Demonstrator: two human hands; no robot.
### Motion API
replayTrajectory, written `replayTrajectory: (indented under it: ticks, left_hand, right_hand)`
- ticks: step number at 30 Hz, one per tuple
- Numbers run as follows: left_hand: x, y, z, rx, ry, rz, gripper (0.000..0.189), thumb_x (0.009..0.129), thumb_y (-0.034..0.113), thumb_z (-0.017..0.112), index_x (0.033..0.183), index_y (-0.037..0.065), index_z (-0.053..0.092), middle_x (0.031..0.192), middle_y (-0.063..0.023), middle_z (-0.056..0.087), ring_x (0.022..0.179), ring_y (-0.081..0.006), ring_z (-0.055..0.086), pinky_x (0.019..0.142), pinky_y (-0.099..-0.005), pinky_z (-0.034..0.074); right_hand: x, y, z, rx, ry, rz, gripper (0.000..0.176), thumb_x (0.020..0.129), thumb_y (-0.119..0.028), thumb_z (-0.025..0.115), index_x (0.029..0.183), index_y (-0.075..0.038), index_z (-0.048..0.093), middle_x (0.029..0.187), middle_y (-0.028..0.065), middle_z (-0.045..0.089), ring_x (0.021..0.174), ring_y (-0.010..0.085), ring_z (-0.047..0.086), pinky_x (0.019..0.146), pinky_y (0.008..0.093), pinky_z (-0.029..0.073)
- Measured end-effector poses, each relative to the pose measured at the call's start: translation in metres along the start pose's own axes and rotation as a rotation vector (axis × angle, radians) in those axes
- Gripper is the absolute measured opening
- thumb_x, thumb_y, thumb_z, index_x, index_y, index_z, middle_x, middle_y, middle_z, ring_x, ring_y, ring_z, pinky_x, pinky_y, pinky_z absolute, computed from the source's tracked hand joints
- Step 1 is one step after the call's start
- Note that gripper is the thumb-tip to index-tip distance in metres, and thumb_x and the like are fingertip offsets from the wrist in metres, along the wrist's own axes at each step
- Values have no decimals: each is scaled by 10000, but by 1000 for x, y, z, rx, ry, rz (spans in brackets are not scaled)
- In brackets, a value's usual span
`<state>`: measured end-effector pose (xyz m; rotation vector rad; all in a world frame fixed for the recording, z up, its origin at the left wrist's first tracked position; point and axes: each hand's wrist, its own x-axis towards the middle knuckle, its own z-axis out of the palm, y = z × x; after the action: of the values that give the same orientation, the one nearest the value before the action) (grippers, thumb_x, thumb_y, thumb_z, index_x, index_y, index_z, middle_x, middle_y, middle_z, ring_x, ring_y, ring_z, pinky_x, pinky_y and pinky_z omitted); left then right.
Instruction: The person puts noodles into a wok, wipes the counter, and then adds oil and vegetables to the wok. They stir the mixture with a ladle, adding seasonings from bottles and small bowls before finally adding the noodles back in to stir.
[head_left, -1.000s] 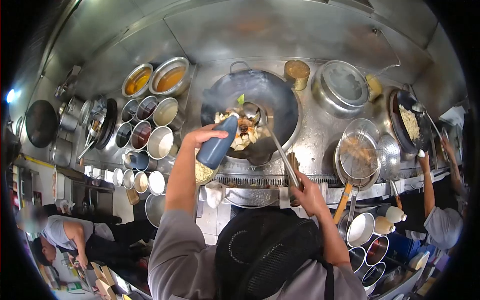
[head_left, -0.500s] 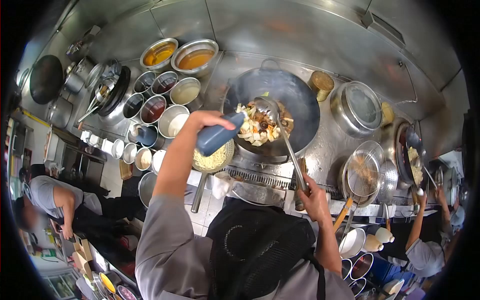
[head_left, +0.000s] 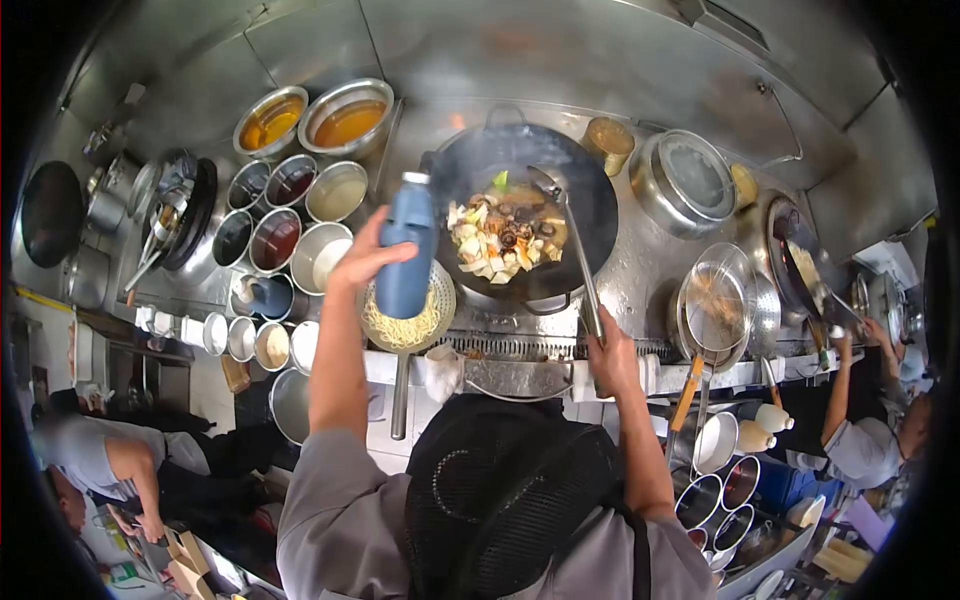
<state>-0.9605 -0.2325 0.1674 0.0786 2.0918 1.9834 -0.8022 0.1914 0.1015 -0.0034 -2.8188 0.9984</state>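
Observation:
My left hand (head_left: 372,258) is closed around a dark blue bottle (head_left: 406,250), held upright with its white top pointing up, left of the wok. My right hand (head_left: 614,358) grips the handle of a long metal ladle (head_left: 582,245). The ladle's bowl rests inside the far right part of the black wok (head_left: 590,190). Chopped vegetables and dark mushroom-like pieces (head_left: 505,240) lie in the wok with brownish liquid. Below the bottle, a perforated strainer (head_left: 444,300) holds pale noodles (head_left: 405,322), partly hidden by the bottle.
Metal pots of sauces (head_left: 275,240) and two bowls of amber liquid (head_left: 347,122) stand at left. A lidded steel pot (head_left: 690,180) and a wire skimmer (head_left: 718,300) are at right. One person (head_left: 130,455) stands at far left; another person's arm (head_left: 840,385) works at far right.
My left hand has drawn the bottle back left from over the wok and turned it from tilted to upright. The ladle's bowl has shifted from over the food toward the wok's far right.

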Motion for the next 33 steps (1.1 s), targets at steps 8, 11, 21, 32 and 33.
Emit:
replayTrajectory:
  ticks: [8,11,21,32,33]
  left_hand:
    - [-140,-12,-110,-72,631,271,1025,643,276,914,1453,-3,351,1229,-104,576,1083,-215,592,958,-356,480]
    - [-177,3,-130,-110,747,370,910,697,172,880,1439,28,372,1195,-118,598,1065,-226,610,939,-373,497]
    - [-216,-4,-238,205,1397,436,803,716,158,890,1347,-4,421,1138,-126,587,978,-223,612,852,-358,510]
    - [-106,-139,-347,442,1494,306,1078,596,366,957,1346,-108,345,1262,-237,519,1133,-314,557,1028,-394,424]
    - [-99,-143,-343,455,1485,251,1079,586,363,960,1344,-106,352,1266,-238,517,1133,-329,559,1030,-404,426]
  right_hand:
    - [-17,-52,-7,756,-388,556,513,933,-91,599,1398,10,407,724,140,621,507,216,590,455,353,471]
    - [-3,-55,-20,1299,-392,792,525,950,-104,588,1412,23,373,707,65,572,460,120,504,395,271,412]
    - [43,-97,12,-206,-235,143,498,926,-164,589,1392,-18,492,767,263,649,667,324,667,615,441,496]
    - [25,-31,-55,-631,-322,-223,556,899,-63,547,1424,-239,492,924,152,600,776,389,641,676,501,525]
    - [19,-27,-68,-726,-322,-197,541,913,-52,521,1413,-257,502,935,121,606,770,361,649,671,476,533]
